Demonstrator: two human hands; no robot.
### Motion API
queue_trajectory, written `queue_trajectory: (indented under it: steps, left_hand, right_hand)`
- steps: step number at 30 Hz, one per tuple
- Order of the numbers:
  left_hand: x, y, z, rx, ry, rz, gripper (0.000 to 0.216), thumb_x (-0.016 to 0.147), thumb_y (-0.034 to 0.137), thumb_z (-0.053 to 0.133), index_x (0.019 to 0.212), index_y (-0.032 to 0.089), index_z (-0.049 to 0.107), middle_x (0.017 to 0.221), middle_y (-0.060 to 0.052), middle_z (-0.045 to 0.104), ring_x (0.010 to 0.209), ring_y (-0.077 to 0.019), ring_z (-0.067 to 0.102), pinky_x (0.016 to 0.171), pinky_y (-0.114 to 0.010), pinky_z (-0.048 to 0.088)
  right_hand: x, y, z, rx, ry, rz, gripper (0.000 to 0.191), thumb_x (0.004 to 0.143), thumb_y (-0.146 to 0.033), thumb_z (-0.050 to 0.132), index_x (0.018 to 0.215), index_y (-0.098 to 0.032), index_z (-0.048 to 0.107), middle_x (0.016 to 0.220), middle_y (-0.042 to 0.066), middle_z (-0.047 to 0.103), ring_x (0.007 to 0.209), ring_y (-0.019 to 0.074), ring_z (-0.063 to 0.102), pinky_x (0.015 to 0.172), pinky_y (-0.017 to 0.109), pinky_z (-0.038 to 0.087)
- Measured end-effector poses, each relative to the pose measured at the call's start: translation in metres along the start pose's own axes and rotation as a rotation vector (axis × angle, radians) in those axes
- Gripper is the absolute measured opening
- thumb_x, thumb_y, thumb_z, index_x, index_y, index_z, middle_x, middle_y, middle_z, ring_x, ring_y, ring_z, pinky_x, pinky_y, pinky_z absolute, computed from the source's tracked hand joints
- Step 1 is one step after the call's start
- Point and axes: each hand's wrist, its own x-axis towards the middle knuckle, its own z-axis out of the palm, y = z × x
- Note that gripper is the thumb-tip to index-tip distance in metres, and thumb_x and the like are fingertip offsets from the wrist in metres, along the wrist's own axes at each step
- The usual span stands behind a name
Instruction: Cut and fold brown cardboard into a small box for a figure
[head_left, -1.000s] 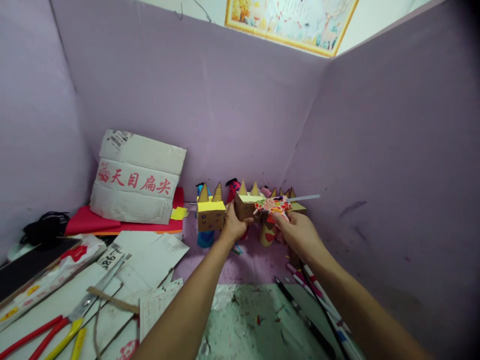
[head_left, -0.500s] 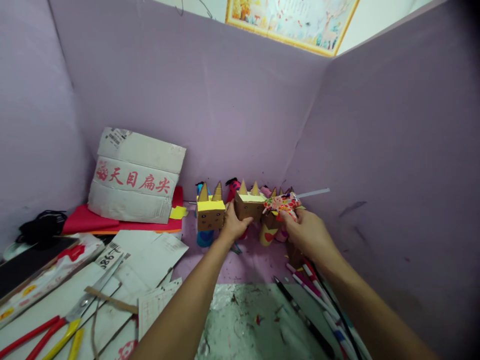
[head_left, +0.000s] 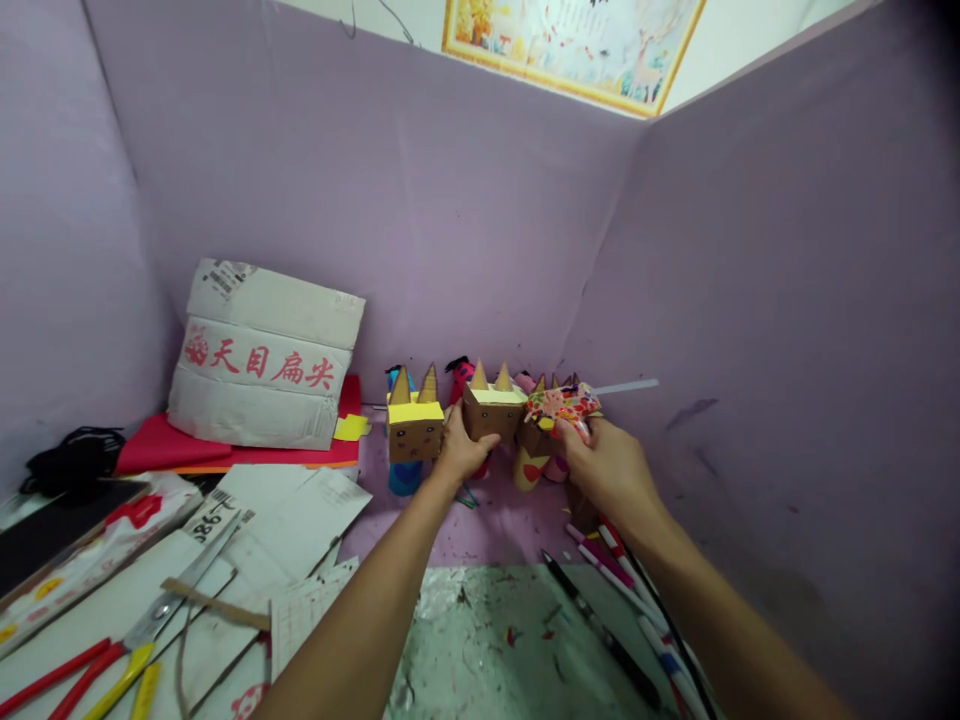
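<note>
My left hand (head_left: pixel 463 447) is closed around a brown cardboard box-shaped head (head_left: pixel 491 415) with a pale yellow top and two cone-shaped horns. In my right hand (head_left: pixel 611 465) is a flower-patterned hot glue gun (head_left: pixel 561 403), a pale glue stick (head_left: pixel 628 386) jutting from its rear. The gun's front end is at the right side of that head; whether they touch, I cannot tell. Just left of my left hand stands a similar cardboard figure (head_left: pixel 415 438) with a bright yellow top, drawn face and blue body. Behind the gun, other horned figures are partly hidden, above a cream tube with a red heart (head_left: pixel 529 470).
Scissors (head_left: pixel 161 610) with red and yellow handles lie on cardboard scraps (head_left: pixel 300 510) at left. A white carton piece (head_left: pixel 262 355) leans on the lilac wall. Several markers (head_left: pixel 637 590) and a black pen (head_left: pixel 600 630) lie at front right, below lilac side panels (head_left: pixel 787 300).
The whole view has shifted slightly. Both hands keep their grip, and the glue gun and the cardboard head stay in nearly the same position relative to each other.
</note>
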Motion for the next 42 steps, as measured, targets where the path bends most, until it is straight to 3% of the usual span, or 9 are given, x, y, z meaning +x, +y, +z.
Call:
queue_trajectory:
  steps: [3,8,16,23,27,34,42]
  left_hand:
    - [0.000,0.000,-0.001,0.005,-0.003,-0.001,0.069,0.060,0.017,0.074,0.122,0.009,0.045,0.116,-0.016,0.053,0.113,-0.0288,0.049,0.094,-0.040,0.040]
    - [0.000,0.002,-0.002,0.007,-0.013,-0.004,0.069,0.059,0.016,0.074,0.121,0.011,0.046,0.116,-0.015,0.053,0.114,-0.0292,0.049,0.096,-0.040,0.039]
    - [0.000,0.001,-0.002,-0.005,-0.018,-0.009,0.070,0.060,0.017,0.074,0.123,0.011,0.045,0.117,-0.014,0.053,0.115,-0.0287,0.048,0.096,-0.039,0.039]
    - [0.000,0.001,-0.001,0.002,-0.020,-0.023,0.071,0.059,0.016,0.075,0.124,0.010,0.045,0.118,-0.016,0.052,0.116,-0.0299,0.047,0.098,-0.040,0.038]
    - [0.000,-0.001,-0.001,0.007,-0.022,-0.033,0.069,0.060,0.018,0.075,0.122,0.012,0.046,0.118,-0.015,0.052,0.117,-0.0296,0.047,0.098,-0.040,0.037]
    - [0.000,0.000,-0.003,0.007,-0.022,-0.029,0.066,0.060,0.017,0.074,0.121,0.013,0.048,0.115,-0.013,0.054,0.112,-0.0288,0.050,0.095,-0.040,0.039]
    - [-0.001,0.001,-0.003,-0.006,-0.017,-0.026,0.061,0.058,0.015,0.073,0.115,0.017,0.051,0.109,-0.009,0.055,0.107,-0.0272,0.052,0.091,-0.039,0.040]
  right_hand:
    - [0.000,-0.002,-0.002,0.025,0.052,0.005,0.039,0.087,-0.039,0.040,0.091,-0.009,0.065,0.083,0.017,0.070,0.075,0.0262,0.065,0.054,0.027,0.035]
    - [0.001,-0.007,0.002,-0.041,-0.003,-0.033,0.039,0.088,-0.035,0.040,0.097,-0.007,0.064,0.089,0.020,0.069,0.081,0.0288,0.065,0.059,0.029,0.036]
    - [-0.001,-0.005,0.000,-0.014,0.024,0.009,0.038,0.087,-0.036,0.040,0.092,-0.009,0.065,0.083,0.017,0.070,0.074,0.0268,0.065,0.055,0.028,0.035]
    - [0.000,-0.006,0.001,-0.054,0.012,-0.031,0.039,0.087,-0.037,0.039,0.091,-0.008,0.066,0.082,0.020,0.069,0.072,0.0284,0.065,0.055,0.030,0.035]
    - [-0.003,-0.011,0.002,0.073,0.054,-0.086,0.038,0.086,-0.039,0.041,0.092,-0.011,0.065,0.080,0.016,0.069,0.071,0.0257,0.064,0.055,0.028,0.035]
    - [-0.009,-0.016,0.010,0.053,-0.030,-0.129,0.033,0.085,-0.036,0.044,0.086,-0.011,0.065,0.076,0.015,0.069,0.068,0.0246,0.063,0.054,0.027,0.032]
    - [-0.008,-0.020,0.013,0.048,0.035,-0.189,0.031,0.086,-0.034,0.044,0.090,-0.010,0.064,0.078,0.015,0.069,0.070,0.0246,0.064,0.057,0.027,0.034]
